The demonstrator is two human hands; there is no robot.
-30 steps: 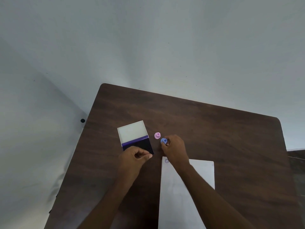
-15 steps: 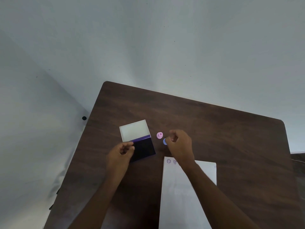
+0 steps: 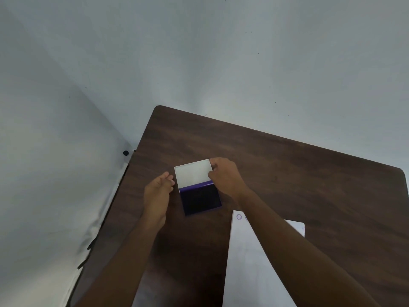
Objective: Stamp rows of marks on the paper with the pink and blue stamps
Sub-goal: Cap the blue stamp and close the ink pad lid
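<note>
I see the ink pad (image 3: 200,188) lying open on the dark wooden table (image 3: 287,173), its white lid (image 3: 192,172) folded back and the dark purple pad facing up. My right hand (image 3: 225,176) is at the right edge of the lid, the fingers curled around that edge, so it seems to grip the lid, but the fingertips are hidden behind the hand itself. My left hand (image 3: 158,193) is loosely open just beside the left edge of the pad, holding nothing, and I cannot tell if it touches. The paper (image 3: 245,262) lies near the pad on the table, partly covered by my right forearm and cut off below; one round mark (image 3: 239,217) shows at its top left corner. I cannot see the pink and blue stamps; the right hand covers that area.
</note>
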